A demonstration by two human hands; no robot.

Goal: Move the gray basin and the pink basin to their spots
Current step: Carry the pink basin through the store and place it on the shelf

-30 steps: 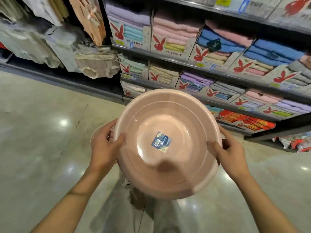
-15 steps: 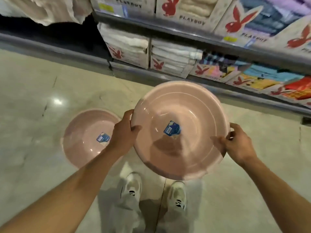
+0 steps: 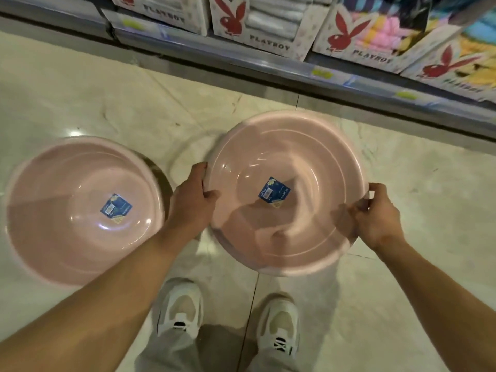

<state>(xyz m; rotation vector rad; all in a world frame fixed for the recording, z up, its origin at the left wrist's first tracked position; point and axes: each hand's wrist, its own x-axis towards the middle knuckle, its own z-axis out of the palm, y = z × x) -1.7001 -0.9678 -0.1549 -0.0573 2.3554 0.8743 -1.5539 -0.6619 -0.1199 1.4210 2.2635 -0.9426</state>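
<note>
I hold a round pink basin (image 3: 300, 157) with a blue sticker inside, low over the floor in front of my feet. My left hand (image 3: 192, 202) grips its left rim with the thumb inside. My right hand (image 3: 375, 216) grips the right rim. A second pink basin (image 3: 67, 210), also with a blue sticker, stands on the floor to the left, apart from the held one. A dark edge shows behind its right rim; I cannot tell what it is. No gray basin is plainly visible.
A low store shelf (image 3: 268, 68) with boxed towels runs across the top, close behind the held basin. The floor (image 3: 80, 98) is glossy pale tile. My white shoes (image 3: 182, 310) stand just below the basins.
The view has tilted from the shelves down to the floor. The held basin has come down lower and nearer the floor, and the second basin on the left has come fully into view.
</note>
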